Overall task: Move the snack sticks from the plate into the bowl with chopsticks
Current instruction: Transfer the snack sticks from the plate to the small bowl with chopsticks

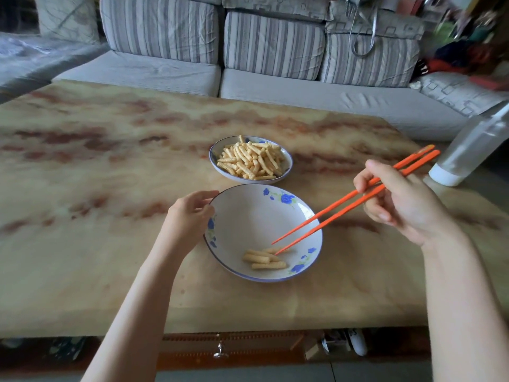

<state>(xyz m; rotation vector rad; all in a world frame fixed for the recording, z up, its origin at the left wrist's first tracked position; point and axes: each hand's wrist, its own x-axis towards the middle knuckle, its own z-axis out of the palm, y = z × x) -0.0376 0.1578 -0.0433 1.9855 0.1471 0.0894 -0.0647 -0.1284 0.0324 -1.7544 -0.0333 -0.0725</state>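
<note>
Mid-frame, the left hand (pixel 190 213) holds the rim of the bowl (pixel 248 216), I think to keep it steady, while the right hand (pixel 399 199) pinches the chopsticks (pixel 344 202), tips slightly apart at a few snack sticks (pixel 264 259) inside, with most piled on the plate (pixel 287 161) just above.

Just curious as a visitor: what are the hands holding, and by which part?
The right hand holds the chopsticks by their upper part, tips free; the left hand holds the bowl by its left rim.
</note>
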